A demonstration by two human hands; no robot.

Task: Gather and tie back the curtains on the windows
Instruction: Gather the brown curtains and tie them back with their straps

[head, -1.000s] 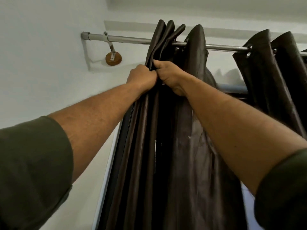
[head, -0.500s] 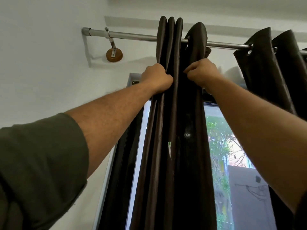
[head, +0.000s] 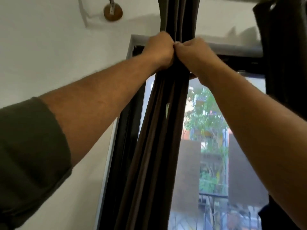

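Observation:
A dark brown curtain [head: 159, 130] hangs bunched into a narrow column in front of the window [head: 216, 146]. My left hand [head: 159, 50] grips the bundle from the left, just below the window's top frame. From the right, my right hand [head: 194, 55] grips the same folds, its knuckles touching the left hand. Both fists squeeze the pleats together. A second dark curtain panel [head: 282, 55] hangs at the far right, apart from the bundle.
A round wooden rod bracket [head: 113, 11] is fixed to the white wall at the upper left. The dark window frame [head: 126, 138] runs down the left of the bundle. Trees, buildings and a railing show through the glass.
My hands have come together and slid lower on the curtain, squeezing the folds into a tighter bundle. The view has dropped, so the rod is out of sight and more window shows.

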